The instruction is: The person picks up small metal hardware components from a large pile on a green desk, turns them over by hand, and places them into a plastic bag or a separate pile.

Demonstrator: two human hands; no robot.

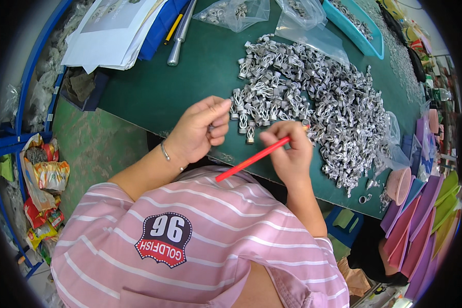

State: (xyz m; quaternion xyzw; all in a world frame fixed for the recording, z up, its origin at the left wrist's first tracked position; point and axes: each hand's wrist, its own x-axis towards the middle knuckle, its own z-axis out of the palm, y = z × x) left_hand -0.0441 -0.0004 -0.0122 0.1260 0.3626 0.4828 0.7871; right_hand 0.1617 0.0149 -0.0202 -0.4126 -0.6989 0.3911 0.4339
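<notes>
— Where's your left hand (197, 128)?
— Just left of the heap of silver, looped metal pieces (313, 97), thumb pressed to your curled fingers; I can't tell whether they pinch anything.
— And your right hand (294, 154)?
— At the heap's near edge, pinching a slim, straight red stick (251, 161), angled toward you.

Left grip (203, 123) half-curled, palm inward; right grip (291, 153) folded in a pinch

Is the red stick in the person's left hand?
No, the right hand grips the red stick, while the left hand is apart from it.
</notes>
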